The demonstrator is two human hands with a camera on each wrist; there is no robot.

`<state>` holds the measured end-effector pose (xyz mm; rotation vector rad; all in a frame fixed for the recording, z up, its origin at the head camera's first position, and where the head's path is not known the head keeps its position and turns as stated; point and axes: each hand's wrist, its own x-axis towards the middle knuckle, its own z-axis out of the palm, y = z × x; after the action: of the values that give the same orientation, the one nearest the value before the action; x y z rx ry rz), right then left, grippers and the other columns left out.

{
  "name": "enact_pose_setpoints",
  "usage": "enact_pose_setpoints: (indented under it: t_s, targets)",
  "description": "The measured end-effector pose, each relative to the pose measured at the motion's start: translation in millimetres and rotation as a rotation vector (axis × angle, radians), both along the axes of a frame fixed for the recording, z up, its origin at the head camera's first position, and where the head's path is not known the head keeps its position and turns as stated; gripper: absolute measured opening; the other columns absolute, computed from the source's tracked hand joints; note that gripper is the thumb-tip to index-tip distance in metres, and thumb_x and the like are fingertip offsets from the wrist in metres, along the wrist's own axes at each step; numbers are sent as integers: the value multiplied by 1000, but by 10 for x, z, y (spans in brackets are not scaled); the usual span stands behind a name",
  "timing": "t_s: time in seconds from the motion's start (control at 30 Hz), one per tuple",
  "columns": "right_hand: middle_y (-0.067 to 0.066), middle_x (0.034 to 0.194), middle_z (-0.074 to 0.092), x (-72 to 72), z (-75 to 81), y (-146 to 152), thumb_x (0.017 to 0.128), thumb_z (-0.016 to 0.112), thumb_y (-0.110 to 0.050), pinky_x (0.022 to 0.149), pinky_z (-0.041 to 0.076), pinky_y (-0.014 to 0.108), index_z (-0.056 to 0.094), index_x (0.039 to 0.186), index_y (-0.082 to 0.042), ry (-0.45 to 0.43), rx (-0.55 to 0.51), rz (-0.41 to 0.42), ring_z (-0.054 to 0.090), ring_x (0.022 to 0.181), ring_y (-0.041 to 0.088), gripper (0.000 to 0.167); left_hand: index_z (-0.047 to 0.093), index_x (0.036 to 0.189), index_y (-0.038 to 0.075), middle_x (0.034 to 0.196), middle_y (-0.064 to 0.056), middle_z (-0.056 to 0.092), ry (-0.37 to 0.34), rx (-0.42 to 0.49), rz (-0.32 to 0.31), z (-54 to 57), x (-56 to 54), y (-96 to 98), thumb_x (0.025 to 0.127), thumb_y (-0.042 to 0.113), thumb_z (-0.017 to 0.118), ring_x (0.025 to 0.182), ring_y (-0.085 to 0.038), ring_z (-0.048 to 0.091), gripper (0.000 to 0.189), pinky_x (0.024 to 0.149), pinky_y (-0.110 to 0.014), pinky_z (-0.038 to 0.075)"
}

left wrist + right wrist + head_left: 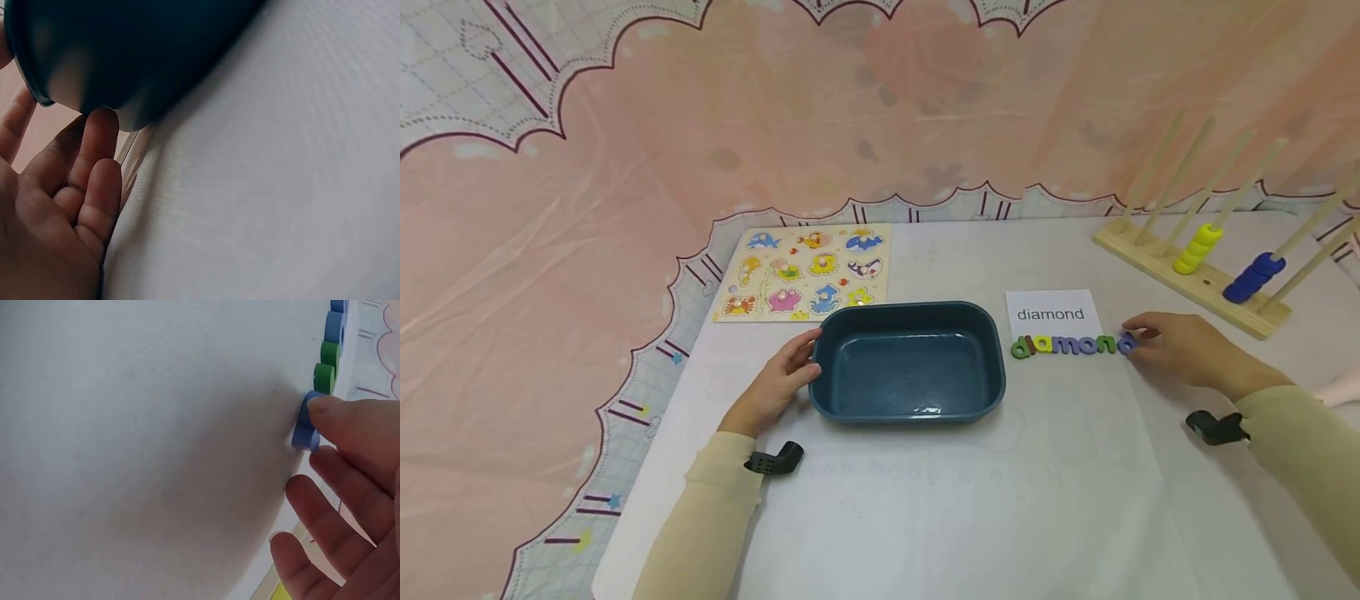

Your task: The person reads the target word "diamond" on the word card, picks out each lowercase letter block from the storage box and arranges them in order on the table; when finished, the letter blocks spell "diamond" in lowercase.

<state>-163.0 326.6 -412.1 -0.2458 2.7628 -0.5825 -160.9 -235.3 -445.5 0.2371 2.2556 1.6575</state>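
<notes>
A dark blue rectangular plastic bin stands on the white-covered table. My left hand rests at its left side, thumb and fingertips touching the rim; in the left wrist view the lower fingers of this hand are loosely bent beside the bin's wall. To the right, a white card printed "diamond" lies above a row of coloured toy letters. At the row's right end, my right hand pinches a blue letter between thumb and index finger, its other fingers spread apart. Part of that letter is hidden.
A wooden peg board with yellow and blue beads stands at the back right. Behind the bin on the left lies a sea-animal puzzle board. Patterned pinkish fabric surrounds the table's back and left edges.
</notes>
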Motion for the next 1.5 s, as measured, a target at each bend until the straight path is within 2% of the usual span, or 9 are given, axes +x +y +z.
enact_pose_setpoints:
  t_s: [0.17,0.63,0.93,1.17,1.5]
  targets:
    - [34,122,59,-16,-14,-27,97,62,-18,95,41,69,55,132,8,0,7,-1,52,114,53,44,27,158,11,160,-22,27,-18,13,3,-2,0,4,103,20,57,146,-39,27,62,114,-56,25]
    - [33,121,59,-38,-49,-48,97,64,-21,93,43,67,55,131,8,19,2,-19,53,113,51,46,28,157,12,161,-21,27,-10,0,5,-6,-1,-7,103,20,57,147,-38,25,63,115,-56,23]
    - [37,125,56,-25,5,-80,96,65,-24,90,45,66,53,134,7,40,1,-20,53,113,53,50,29,157,12,160,-21,28,-3,-1,4,-10,1,-1,103,19,57,147,-38,25,62,115,-56,23]
    - [33,122,60,-25,101,-282,94,71,-24,92,44,65,57,133,4,116,-4,51,56,111,48,50,28,157,10,160,-22,28,-2,6,6,-4,0,-1,103,18,56,146,-39,26,62,115,-56,23]
    - [26,123,62,-62,106,-658,92,72,-19,99,41,64,62,131,1,137,-60,134,56,115,44,45,27,158,11,161,-21,27,-18,2,13,3,8,7,103,19,56,147,-39,25,63,114,-56,24]
